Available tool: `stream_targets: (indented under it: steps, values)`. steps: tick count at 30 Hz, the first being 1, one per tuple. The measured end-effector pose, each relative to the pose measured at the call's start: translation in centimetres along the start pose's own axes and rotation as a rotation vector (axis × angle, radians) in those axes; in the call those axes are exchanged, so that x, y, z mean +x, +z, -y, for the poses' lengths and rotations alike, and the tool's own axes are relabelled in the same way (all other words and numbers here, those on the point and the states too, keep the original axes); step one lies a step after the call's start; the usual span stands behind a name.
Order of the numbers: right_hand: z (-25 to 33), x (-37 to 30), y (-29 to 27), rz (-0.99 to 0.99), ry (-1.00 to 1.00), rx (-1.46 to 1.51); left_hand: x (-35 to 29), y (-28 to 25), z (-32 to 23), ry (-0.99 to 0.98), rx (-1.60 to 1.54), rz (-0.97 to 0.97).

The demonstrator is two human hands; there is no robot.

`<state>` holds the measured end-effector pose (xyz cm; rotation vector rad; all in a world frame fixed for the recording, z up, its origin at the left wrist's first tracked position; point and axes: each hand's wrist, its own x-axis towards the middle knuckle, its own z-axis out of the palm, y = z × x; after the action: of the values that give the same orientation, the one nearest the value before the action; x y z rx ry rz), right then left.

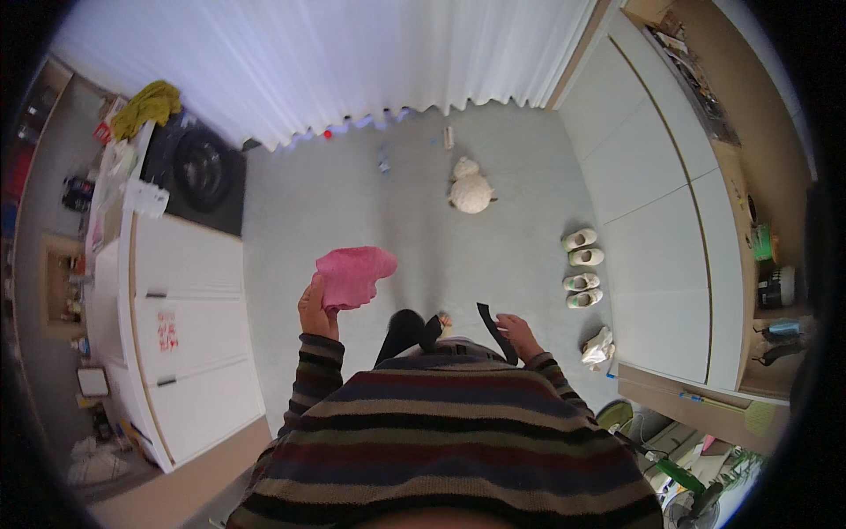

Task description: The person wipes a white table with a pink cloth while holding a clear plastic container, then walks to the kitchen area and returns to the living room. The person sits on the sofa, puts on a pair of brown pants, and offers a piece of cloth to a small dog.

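A pink cloth (352, 275) hangs from my left hand (315, 310), pinched at its lower left corner and held out over the floor. My right hand (518, 335) is in front of my waist, its fingers closed at a black strap (495, 328) whose free end sticks up past the fingertips. Between my hands, more black fabric (407, 330) shows at my waist; its shape is partly hidden by my striped sweater (449, 423).
White cabinets (196, 291) and a black washing machine (201, 169) line the left. Tall pale cabinets (661, 247) stand on the right, with white shoes (583, 257) and a crumpled white bag (598, 348) beside them. A fluffy toy (471, 189) lies ahead, near a white curtain (352, 62).
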<state>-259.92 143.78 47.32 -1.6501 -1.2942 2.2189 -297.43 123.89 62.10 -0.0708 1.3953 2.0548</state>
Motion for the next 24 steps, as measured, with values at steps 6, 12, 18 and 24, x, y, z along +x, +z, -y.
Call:
stream_targets:
  steps: [6,12,18,24]
  values:
    - [12.6,7.2,-2.7,-0.014,-0.075,0.068,11.1,9.2,3.8,-0.102,0.034,0.026]
    - [23.3,15.2,-9.4,-0.257,-0.122,0.117,23.7,16.9,7.8,-0.115,-0.076,0.006]
    - [38.1,23.4,-14.2,-0.416,-0.291,0.101,33.8,25.1,6.4,-0.093,-0.041,0.078]
    - [53.7,29.4,-15.8,-0.383,-0.447,0.233,40.3,31.3,2.8,-0.001,-0.077,-0.021]
